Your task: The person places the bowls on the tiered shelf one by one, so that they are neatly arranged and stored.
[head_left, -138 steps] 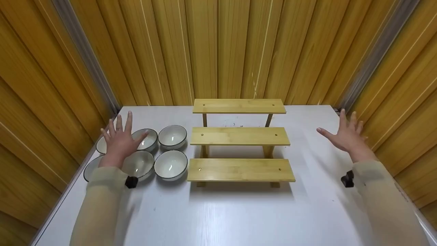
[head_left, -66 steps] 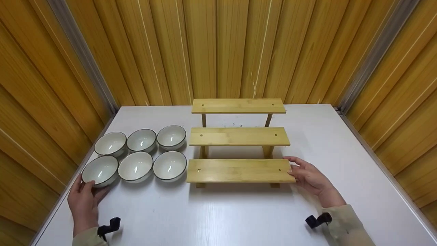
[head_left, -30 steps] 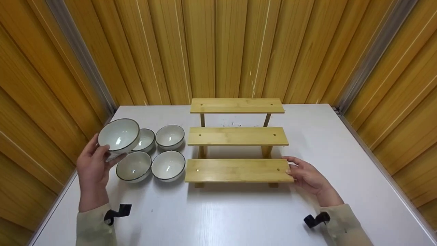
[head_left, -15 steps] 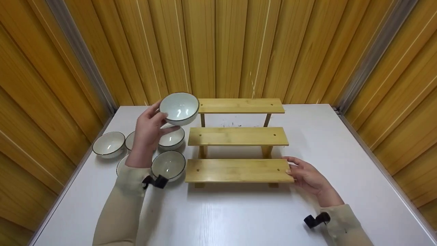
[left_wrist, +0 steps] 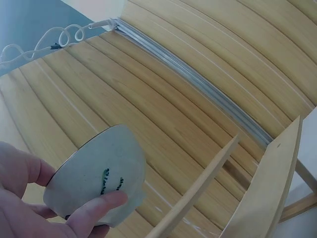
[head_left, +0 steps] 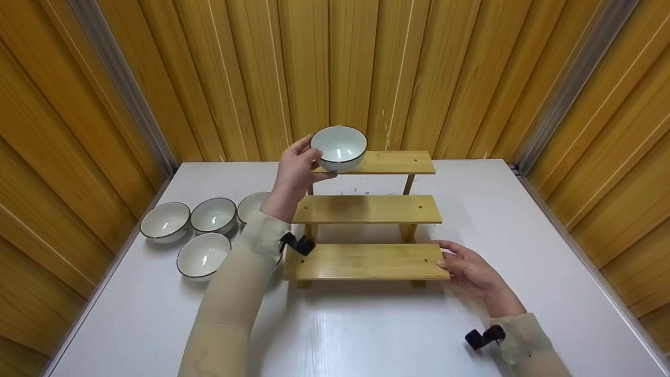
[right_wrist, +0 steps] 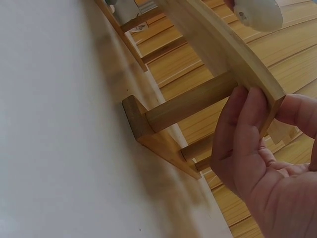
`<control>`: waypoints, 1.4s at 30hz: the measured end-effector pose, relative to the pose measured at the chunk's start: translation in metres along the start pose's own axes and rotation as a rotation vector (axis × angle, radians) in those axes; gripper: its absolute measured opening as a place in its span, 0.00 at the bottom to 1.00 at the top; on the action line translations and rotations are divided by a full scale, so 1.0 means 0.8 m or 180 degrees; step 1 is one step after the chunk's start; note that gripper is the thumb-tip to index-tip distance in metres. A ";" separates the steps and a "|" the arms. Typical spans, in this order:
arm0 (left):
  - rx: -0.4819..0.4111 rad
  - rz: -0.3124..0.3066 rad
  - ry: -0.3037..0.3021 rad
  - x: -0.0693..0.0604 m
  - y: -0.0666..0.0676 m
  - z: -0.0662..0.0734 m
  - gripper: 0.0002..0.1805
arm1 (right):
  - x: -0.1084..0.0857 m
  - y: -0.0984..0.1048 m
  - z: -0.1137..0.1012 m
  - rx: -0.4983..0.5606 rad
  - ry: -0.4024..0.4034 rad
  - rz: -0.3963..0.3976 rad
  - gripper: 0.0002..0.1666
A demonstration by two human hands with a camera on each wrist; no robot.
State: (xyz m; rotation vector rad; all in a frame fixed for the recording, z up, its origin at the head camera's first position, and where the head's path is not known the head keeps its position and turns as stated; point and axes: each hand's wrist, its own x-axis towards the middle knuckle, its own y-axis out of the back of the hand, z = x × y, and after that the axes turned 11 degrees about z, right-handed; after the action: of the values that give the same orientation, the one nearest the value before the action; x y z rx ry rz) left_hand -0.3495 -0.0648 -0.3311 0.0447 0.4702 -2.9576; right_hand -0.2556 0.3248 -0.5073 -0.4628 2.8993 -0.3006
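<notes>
My left hand [head_left: 297, 170] grips a white bowl [head_left: 340, 146] with a dark rim by its left side. In the head view that bowl overlaps the top board of a three-tier wooden stand [head_left: 366, 262]; the left wrist view shows a gap between bowl and boards. Dark green marks decorate the outside of the bowl [left_wrist: 119, 168]. At the right end of the lowest board, my right hand [head_left: 473, 272] pinches the edge, thumb above and fingers beneath, as the right wrist view also shows the hand [right_wrist: 257, 148].
Several similar bowls stand left of the stand, among them a front bowl [head_left: 204, 255] and a far-left bowl [head_left: 166, 222]; my left sleeve partly hides others. The white table [head_left: 523, 220] is enclosed by wood-patterned walls [head_left: 350, 68] at the back and sides.
My left hand took the front-left bowl, lifted it and carried it right and back over the stand's top tier. My right hand came to the lowest board's end and has stayed there.
</notes>
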 end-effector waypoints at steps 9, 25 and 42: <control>-0.0048 -0.0073 0.0191 0.020 -0.064 -0.025 0.33 | -0.001 0.000 0.002 0.0021 0.0049 -0.0029 0.24; -0.0127 -0.0046 0.0170 0.035 -0.125 -0.066 0.34 | -0.004 -0.003 0.002 -0.0064 0.0007 0.0022 0.28; -0.0043 -0.0004 0.0375 0.037 -0.127 -0.070 0.36 | -0.003 -0.001 0.001 -0.0148 0.0075 -0.0076 0.25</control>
State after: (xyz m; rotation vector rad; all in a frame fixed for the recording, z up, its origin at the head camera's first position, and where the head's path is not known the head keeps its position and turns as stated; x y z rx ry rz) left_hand -0.3934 0.0437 -0.3549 0.2185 0.5052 -2.9643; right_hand -0.2531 0.3243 -0.5078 -0.5053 2.9310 -0.2445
